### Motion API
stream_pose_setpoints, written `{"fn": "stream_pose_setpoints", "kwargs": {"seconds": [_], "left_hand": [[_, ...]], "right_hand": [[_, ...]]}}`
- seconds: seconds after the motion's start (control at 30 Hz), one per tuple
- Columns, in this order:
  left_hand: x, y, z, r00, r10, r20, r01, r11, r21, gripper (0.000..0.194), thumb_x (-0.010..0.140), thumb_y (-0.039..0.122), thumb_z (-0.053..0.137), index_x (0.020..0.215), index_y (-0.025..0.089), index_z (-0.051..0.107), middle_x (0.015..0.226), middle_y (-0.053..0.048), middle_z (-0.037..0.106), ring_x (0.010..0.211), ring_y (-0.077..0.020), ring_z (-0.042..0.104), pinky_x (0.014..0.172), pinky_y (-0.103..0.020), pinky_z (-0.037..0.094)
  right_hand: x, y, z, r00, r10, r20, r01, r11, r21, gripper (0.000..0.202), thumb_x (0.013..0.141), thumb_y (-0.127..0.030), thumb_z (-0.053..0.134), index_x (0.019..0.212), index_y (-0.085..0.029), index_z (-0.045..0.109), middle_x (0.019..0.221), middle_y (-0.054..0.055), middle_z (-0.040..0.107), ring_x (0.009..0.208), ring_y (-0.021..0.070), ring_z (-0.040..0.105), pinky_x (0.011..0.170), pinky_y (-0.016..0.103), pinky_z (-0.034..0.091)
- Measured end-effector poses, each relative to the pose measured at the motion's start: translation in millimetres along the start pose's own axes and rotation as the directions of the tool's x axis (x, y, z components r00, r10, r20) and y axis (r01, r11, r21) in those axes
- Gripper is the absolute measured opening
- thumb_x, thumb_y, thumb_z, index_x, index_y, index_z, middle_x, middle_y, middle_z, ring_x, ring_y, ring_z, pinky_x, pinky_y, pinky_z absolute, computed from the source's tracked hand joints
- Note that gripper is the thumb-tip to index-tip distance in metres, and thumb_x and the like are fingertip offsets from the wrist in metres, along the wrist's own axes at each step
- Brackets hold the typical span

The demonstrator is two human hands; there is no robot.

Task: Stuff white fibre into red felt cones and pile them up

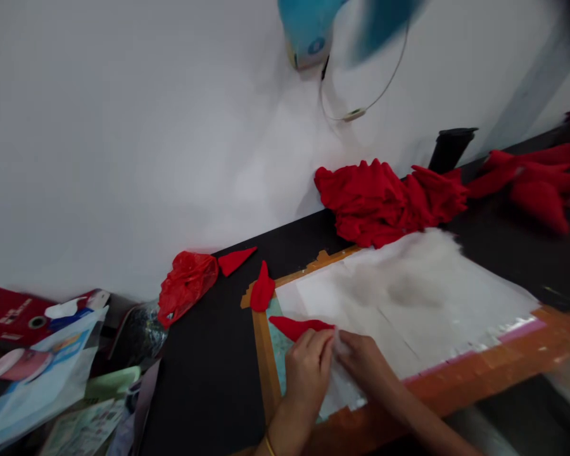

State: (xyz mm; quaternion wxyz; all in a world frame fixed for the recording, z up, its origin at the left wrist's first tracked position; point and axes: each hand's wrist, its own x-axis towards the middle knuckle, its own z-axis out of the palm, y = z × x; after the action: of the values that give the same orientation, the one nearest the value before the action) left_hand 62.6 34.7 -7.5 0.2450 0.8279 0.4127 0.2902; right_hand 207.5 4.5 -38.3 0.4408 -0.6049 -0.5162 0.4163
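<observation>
My left hand (308, 362) is closed on a red cone-shaped cloth piece (297, 327), whose pointed tip sticks out to the left. Close beside it, my right hand (363, 362) pinches a bit of white soft material (341, 345) at the wide end of the cone. Both hands are over the taped work surface, in front of a spread of white, soft-looking material (408, 285) with ragged edges. Just beyond the left hand lies another red cone-shaped piece (263, 288), and a third red cone (236, 260) rests farther back.
A large heap of red cloth (384, 199) lies along the wall, with more red pieces (536, 177) to its right. Behind stands a black container (452, 150). At left are a red plastic bag (187, 285), a red box (14, 316) and a pink-lidded jar (21, 365). Brown tape (498, 367) edges the work surface.
</observation>
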Motion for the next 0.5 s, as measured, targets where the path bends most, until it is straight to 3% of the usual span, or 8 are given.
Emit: {"fn": "stream_pose_setpoints", "kwargs": {"seconds": [0.07,0.13,0.2,0.27,0.33,0.37,0.43,0.5], "left_hand": [[-5.8,4.9,3.9,0.994,0.11,0.003,-0.11,0.991,0.073,0.028,0.095,0.023,0.043,0.099,0.021,0.071,0.082,-0.009,0.069,0.078,-0.0223,0.062,0.072,-0.035,0.05],[-11.8,5.7,5.2,0.985,0.173,-0.017,-0.171,0.982,0.083,0.027,0.095,0.022,0.044,0.097,0.021,0.07,0.08,-0.008,0.068,0.077,-0.022,0.061,0.074,-0.035,0.05],[-16.0,4.0,2.6,0.989,0.123,-0.079,-0.122,0.992,0.016,0.026,0.093,0.024,0.048,0.113,0.019,0.065,0.08,-0.007,0.068,0.075,-0.0204,0.061,0.074,-0.033,0.05],[-17.0,2.0,-4.2,0.992,-0.043,-0.117,0.036,0.997,-0.068,0.042,0.091,0.029,0.052,0.132,0.016,0.052,0.079,-0.005,0.067,0.07,-0.0183,0.06,0.069,-0.03,0.051],[-14.5,1.5,-13.8,0.979,-0.183,-0.091,0.172,0.979,-0.113,0.044,0.091,0.03,0.053,0.133,0.017,0.053,0.084,-0.006,0.069,0.071,-0.0176,0.062,0.068,-0.029,0.052],[-12.3,2.2,-18.8,0.978,-0.199,-0.067,0.19,0.975,-0.112,0.037,0.091,0.029,0.052,0.127,0.019,0.058,0.091,-0.007,0.071,0.077,-0.0185,0.064,0.073,-0.03,0.052],[-7.2,5.6,-27.2,0.993,-0.113,-0.029,0.111,0.991,-0.068,0.029,0.093,0.024,0.048,0.116,0.023,0.067,0.104,-0.008,0.072,0.092,-0.0214,0.065,0.085,-0.034,0.05],[-2.6,11.7,-31.6,1.0,0.028,-0.004,-0.028,0.999,0.04,0.033,0.094,0.02,0.045,0.117,0.024,0.067,0.103,-0.008,0.072,0.094,-0.0234,0.064,0.087,-0.038,0.049]], "right_hand": [[2.9,-4.1,4.0,0.999,0.03,0.022,-0.034,0.98,0.197,0.018,0.068,-0.031,0.054,0.075,-0.021,0.067,0.077,0.007,0.074,0.078,0.0285,0.066,0.076,0.039,0.051],[0.9,-9.6,6.5,0.988,0.109,0.105,-0.147,0.864,0.482,0.019,0.07,-0.034,0.056,0.08,-0.021,0.067,0.076,0.005,0.073,0.074,0.0256,0.066,0.073,0.037,0.052],[-3.5,-14.7,8.0,0.963,0.166,0.212,-0.267,0.696,0.667,0.021,0.073,-0.038,0.059,0.083,-0.021,0.066,0.076,0.004,0.073,0.068,0.0223,0.065,0.068,0.034,0.052],[-7.1,-18.7,8.8,0.948,0.165,0.271,-0.313,0.622,0.718,0.022,0.073,-0.04,0.062,0.082,-0.021,0.065,0.075,0.004,0.072,0.062,0.0196,0.063,0.063,0.032,0.051],[-7.7,-21.3,9.8,0.954,0.125,0.271,-0.283,0.664,0.692,0.019,0.071,-0.038,0.063,0.079,-0.02,0.064,0.072,0.003,0.07,0.06,0.0179,0.061,0.06,0.03,0.05],[-6.8,-22.1,10.5,0.964,0.101,0.247,-0.243,0.718,0.652,0.016,0.07,-0.036,0.062,0.075,-0.02,0.063,0.07,0.002,0.068,0.059,0.0174,0.059,0.06,0.029,0.049],[-3.2,-22.1,13.1,0.987,0.028,0.155,-0.105,0.852,0.513,0.011,0.068,-0.032,0.058,0.065,-0.021,0.059,0.064,0.0,0.065,0.059,0.0173,0.057,0.061,0.029,0.048],[0.9,-19.9,16.9,0.996,-0.077,0.052,0.057,0.948,0.314,0.015,0.066,-0.03,0.054,0.054,-0.022,0.052,0.057,0.0,0.06,0.057,0.0176,0.055,0.062,0.03,0.048]]}}
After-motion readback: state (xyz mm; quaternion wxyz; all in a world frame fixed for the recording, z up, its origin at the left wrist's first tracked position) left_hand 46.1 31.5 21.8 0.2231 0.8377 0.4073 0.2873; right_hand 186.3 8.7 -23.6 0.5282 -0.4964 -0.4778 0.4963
